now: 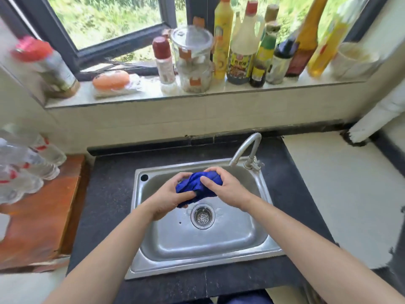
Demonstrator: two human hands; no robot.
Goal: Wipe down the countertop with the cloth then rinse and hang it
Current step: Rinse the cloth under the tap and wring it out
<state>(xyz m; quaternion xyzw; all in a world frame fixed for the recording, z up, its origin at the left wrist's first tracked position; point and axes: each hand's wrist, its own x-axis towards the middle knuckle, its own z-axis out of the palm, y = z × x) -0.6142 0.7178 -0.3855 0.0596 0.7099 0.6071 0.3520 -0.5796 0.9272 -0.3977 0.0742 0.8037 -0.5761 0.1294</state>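
Head view looks down at a shiny metal sink [260,218] set in a dark countertop [105,194]. Both hands squeeze a bunched-up blue cloth [198,186] just above the round drain [202,216]. Left hand [168,196] and right hand [221,187] each curl tight around it, below the curved metal tap [247,148].

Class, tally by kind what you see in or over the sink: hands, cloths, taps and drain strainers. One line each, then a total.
Hands: 2, left hand and right hand
Blue cloth: 1
Metal tap: 1
Steel drain strainer: 1
Total: 5
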